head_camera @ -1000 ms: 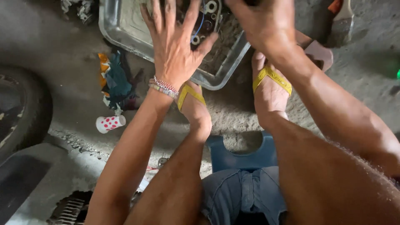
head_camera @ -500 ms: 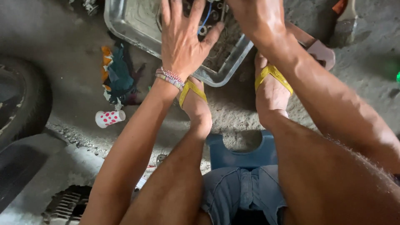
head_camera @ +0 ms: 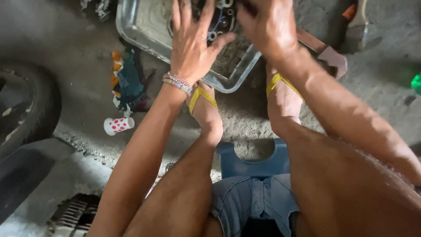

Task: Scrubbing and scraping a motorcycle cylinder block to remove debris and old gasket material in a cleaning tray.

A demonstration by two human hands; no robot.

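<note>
My left hand point(head_camera: 193, 46) hovers with fingers spread over a shallow metal tray point(head_camera: 144, 26) on the concrete floor; a beaded bracelet sits on its wrist. My right hand point(head_camera: 267, 26) reaches into the tray's upper part, fingers curled over dark metal parts with rings point(head_camera: 219, 22); what it grips is hidden by the frame's top edge. Both feet in yellow-strapped sandals rest just below the tray, and I sit on a low blue stool point(head_camera: 254, 160).
A black tyre point(head_camera: 26, 105) lies at the left. A crumpled coloured rag point(head_camera: 129, 81) and a white cup with red dots point(head_camera: 117, 125) lie left of the tray. A brush or tool with an orange handle point(head_camera: 355, 26) is at the upper right. A finned metal part point(head_camera: 74, 215) sits bottom left.
The view has shifted slightly downward, so the tray and both hands sit higher in frame. My left hand stays spread over the tray; my right hand stays at the parts.
</note>
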